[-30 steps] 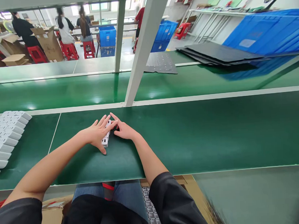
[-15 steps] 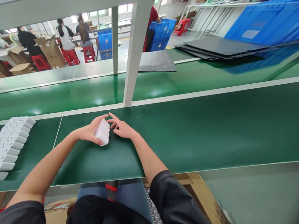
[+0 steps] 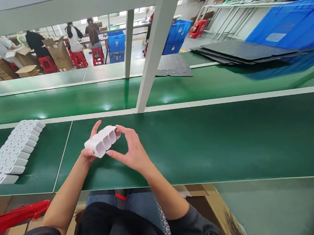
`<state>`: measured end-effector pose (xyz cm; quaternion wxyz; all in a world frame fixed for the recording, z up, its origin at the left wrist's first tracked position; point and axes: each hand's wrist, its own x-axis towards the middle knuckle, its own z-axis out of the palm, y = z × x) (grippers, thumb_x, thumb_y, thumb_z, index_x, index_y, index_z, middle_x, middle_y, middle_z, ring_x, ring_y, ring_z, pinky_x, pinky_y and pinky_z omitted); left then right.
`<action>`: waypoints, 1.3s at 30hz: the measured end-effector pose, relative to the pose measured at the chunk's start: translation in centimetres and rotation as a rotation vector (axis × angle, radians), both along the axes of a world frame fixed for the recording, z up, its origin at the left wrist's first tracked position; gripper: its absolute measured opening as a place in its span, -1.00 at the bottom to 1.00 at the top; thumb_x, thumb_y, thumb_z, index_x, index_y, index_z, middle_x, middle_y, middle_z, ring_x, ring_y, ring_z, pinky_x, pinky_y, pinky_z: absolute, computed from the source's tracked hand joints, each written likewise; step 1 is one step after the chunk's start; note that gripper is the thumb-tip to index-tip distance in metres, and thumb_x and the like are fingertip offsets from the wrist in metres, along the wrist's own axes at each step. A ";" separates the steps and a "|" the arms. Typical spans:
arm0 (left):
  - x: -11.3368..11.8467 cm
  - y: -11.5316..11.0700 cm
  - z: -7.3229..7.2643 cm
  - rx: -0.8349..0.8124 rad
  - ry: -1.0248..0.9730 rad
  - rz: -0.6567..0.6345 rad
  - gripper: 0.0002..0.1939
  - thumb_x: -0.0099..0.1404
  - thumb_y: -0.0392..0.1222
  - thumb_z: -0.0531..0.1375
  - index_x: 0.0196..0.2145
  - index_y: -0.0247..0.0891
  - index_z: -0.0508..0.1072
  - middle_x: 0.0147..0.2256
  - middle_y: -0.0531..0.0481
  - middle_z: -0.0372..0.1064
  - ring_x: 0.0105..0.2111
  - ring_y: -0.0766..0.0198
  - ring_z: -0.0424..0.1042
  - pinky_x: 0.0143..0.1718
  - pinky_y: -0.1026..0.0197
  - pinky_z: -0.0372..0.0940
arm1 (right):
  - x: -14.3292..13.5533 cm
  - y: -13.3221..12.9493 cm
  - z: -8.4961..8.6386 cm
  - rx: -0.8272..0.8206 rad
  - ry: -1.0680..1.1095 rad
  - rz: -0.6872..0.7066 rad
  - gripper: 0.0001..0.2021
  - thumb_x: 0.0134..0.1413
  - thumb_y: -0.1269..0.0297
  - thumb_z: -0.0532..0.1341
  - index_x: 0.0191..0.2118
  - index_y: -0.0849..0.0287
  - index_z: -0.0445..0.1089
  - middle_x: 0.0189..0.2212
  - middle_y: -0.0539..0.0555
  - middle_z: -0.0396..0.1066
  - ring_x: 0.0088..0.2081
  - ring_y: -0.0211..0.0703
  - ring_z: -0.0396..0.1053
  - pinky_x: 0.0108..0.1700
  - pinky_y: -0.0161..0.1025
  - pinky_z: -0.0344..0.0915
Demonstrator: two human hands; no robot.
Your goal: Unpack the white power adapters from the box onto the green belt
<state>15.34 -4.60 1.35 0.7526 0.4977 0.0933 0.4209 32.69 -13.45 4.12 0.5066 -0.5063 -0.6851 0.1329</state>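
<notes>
A white plastic row of joined open cups [image 3: 103,139] is held slightly above the green belt, tilted, with its hollow openings facing right and toward me. My left hand [image 3: 89,150] grips it from the left and below; the thumb lies on its near end and a finger sticks up behind it. At the right side is my right hand [image 3: 131,149], with fingertips on the far end and the thumb against the near lower edge. Part of the left hand's fingers is hidden behind the cups. Further left, several similar white pieces [image 3: 18,150] lie packed in rows.
The green belt [image 3: 214,142] runs left to right before me. A white upright post [image 3: 149,61] rises from its back rail. Black sheets [image 3: 243,52] and a blue crate [image 3: 284,24] lie beyond. Cardboard boxes [image 3: 204,203] stand below; people sit at the far tables.
The white row of cups has been turned so its openings now show. My right hand, apart before, has come onto it. The view has shifted slightly left.
</notes>
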 end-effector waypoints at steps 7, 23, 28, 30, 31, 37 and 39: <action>1.3 -4.0 -0.3 0.312 0.174 -0.024 0.13 -0.14 0.20 0.45 0.30 0.17 -0.01 0.34 -0.08 -0.10 0.33 -0.25 -0.02 0.32 -0.36 -0.07 | -1.7 -5.1 -1.6 -0.088 0.118 -0.134 -0.11 0.03 0.12 0.35 0.38 0.03 -0.14 0.16 0.18 0.28 0.11 0.05 0.30 0.16 0.06 0.22; 18.9 -8.1 -2.4 1.500 0.897 -0.357 -0.18 0.29 0.34 0.07 0.37 0.01 -0.04 0.38 -0.09 -0.12 0.40 -0.20 -0.24 0.37 -0.34 -0.24 | 6.2 -33.4 -30.3 -0.759 0.819 -1.395 -0.31 -0.10 0.23 0.24 0.20 0.31 0.14 -0.13 0.20 0.42 -0.13 0.00 0.43 -0.06 -0.12 0.38; 25.7 -11.3 -2.8 1.726 0.905 -0.297 -0.23 0.37 0.25 -0.01 0.39 -0.07 -0.13 0.42 -0.05 -0.28 0.39 -0.23 -0.26 0.36 -0.35 -0.39 | 7.8 -38.2 -39.8 -1.007 0.898 -1.643 -0.38 -0.05 0.25 0.32 0.14 0.37 0.24 -0.02 0.32 0.41 0.02 0.10 0.39 0.06 -0.08 0.31; 28.4 -12.8 -2.3 1.768 0.916 -0.291 -0.28 0.41 0.24 -0.10 0.39 -0.12 -0.12 0.42 -0.09 -0.30 0.40 -0.16 -0.27 0.37 -0.32 -0.37 | 7.5 -39.7 -42.6 -1.104 0.914 -1.681 -0.46 0.03 0.22 0.33 0.11 0.34 0.29 0.03 0.29 0.39 0.05 0.06 0.37 0.10 -0.04 0.28; 29.7 -13.4 -2.1 1.777 0.919 -0.293 -0.29 0.42 0.24 -0.15 0.39 -0.13 -0.10 0.42 -0.10 -0.29 0.41 -0.11 -0.28 0.37 -0.30 -0.37 | 7.3 -40.3 -43.8 -1.150 0.920 -1.687 -0.50 0.09 0.20 0.32 0.10 0.31 0.31 0.04 0.26 0.38 0.05 0.04 0.36 0.12 -0.01 0.27; 36.2 -15.4 -1.7 1.747 0.917 -0.400 -0.16 0.36 0.41 -0.30 0.38 -0.18 -0.11 0.41 -0.06 -0.34 0.41 -0.10 -0.37 0.34 -0.25 -0.49 | 5.4 -42.9 -48.4 -1.311 0.919 -1.584 -0.61 0.23 0.15 0.26 0.09 0.24 0.35 0.08 0.18 0.35 0.10 0.01 0.32 0.15 0.08 0.27; 37.0 -15.4 -1.9 1.772 0.910 -0.373 -0.14 0.33 0.44 -0.32 0.38 -0.14 -0.12 0.41 -0.01 -0.32 0.40 -0.09 -0.35 0.33 -0.22 -0.47 | 4.7 -43.2 -49.1 -1.337 0.923 -1.559 -0.62 0.24 0.16 0.26 0.09 0.23 0.35 0.08 0.17 0.34 0.11 0.02 0.31 0.15 0.09 0.26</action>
